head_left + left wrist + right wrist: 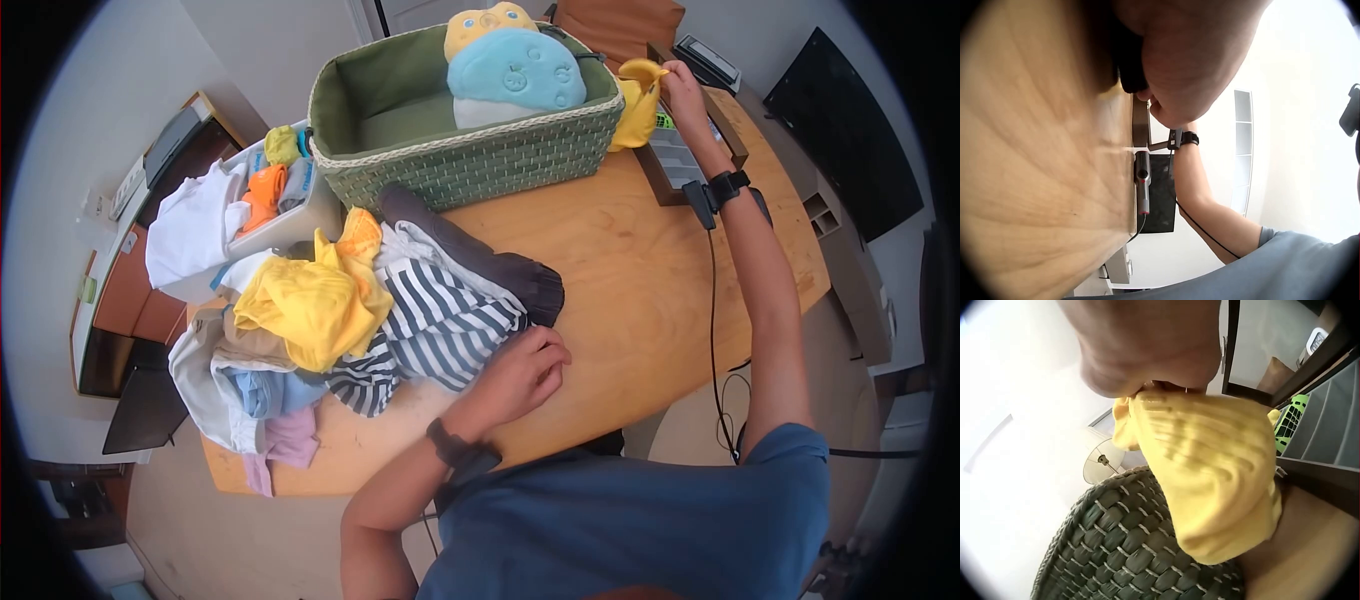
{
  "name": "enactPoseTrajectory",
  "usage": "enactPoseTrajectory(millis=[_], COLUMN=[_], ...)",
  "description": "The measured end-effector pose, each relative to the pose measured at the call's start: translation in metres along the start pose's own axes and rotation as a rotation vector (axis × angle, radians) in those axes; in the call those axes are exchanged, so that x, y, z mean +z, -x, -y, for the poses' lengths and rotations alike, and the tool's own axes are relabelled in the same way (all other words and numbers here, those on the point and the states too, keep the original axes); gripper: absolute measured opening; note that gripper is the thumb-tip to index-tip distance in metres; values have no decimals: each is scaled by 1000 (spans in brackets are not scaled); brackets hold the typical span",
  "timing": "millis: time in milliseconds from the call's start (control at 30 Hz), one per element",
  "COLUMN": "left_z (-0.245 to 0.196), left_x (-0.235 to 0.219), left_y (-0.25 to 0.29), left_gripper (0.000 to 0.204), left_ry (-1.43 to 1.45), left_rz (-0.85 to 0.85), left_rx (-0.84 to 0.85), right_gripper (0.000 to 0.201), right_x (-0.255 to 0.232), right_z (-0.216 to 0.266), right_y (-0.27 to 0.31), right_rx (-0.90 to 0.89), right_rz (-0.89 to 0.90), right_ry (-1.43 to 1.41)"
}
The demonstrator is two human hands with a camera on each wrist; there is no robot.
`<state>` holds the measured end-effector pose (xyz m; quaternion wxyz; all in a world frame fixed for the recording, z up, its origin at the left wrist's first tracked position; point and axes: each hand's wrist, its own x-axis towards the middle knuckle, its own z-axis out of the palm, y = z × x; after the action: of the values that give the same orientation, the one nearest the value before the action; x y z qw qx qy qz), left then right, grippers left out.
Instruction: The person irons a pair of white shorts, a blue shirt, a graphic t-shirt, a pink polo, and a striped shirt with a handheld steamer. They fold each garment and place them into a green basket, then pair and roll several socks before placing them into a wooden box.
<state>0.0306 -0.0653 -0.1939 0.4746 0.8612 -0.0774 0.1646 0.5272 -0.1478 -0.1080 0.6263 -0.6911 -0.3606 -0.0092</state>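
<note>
My right hand [683,100] pinches the top of a yellow sock [1210,469] with raised ridges on it. The sock hangs beside the right end of a green woven basket [470,172], over the edge of a dark-framed organizer [672,172]. Near the table's front edge my left hand [515,375] rests with loosely curled fingers and holds nothing. It lies right at the edge of a striped garment [440,320] and below the dark grey garment [470,245]. In the left wrist view, the hand [1191,56] fills the top, its fingertips mostly hidden.
A yellow garment [315,305] tops the clothes heap on the left. Behind it stands a white bin [325,215] with rolled clothes. A blue plush toy [515,75] sits in the basket. A cable [713,330] runs from my right wrist over the table [640,290].
</note>
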Motion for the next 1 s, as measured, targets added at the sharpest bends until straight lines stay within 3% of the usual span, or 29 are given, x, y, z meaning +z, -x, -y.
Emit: enactPoseTrajectory(millis=[100,200,300,333,433,533,633,767,833,933,1000], left_z=[-1,1,0,0,1,1,2,1,1,0,1], left_x=[0,1,0,0,0,0,0,-1,0,1,2], left_y=[0,1,0,0,-1,0,-1,0,-1,-1,0], left_gripper=[13,13,14,14,14,15,15,15,14,14,13], left_ry=[11,2,11,17,34,42,34,28,22,5,-14], left_rz=[3,1,-1,-1,-1,-2,-4,-13,-17,-23,-34], left_rx=[-4,1,-1,-3,-11,-10,0,7,13,23,32], right_gripper=[22,24,35,38,49,44,34,30,30,29,28], right_x=[1,0,3,3,9,14,11,-4,-10,-8,-2], right_z=[-4,-16,-35,-42,-49,-50,-63,-76,-58,-31,-17], right_y=[-9,-16,-23,-26,-30,-31,-31,-24,-10,4,7], right_rx=[-33,7,-3,109,384,351,171,97,58,-109,-231], right_rz=[-141,-27,137,191,368,425,359,176,95,112,27], right_ry=[45,251,1141,1173,1240,1274,1292,1069,982,944,913])
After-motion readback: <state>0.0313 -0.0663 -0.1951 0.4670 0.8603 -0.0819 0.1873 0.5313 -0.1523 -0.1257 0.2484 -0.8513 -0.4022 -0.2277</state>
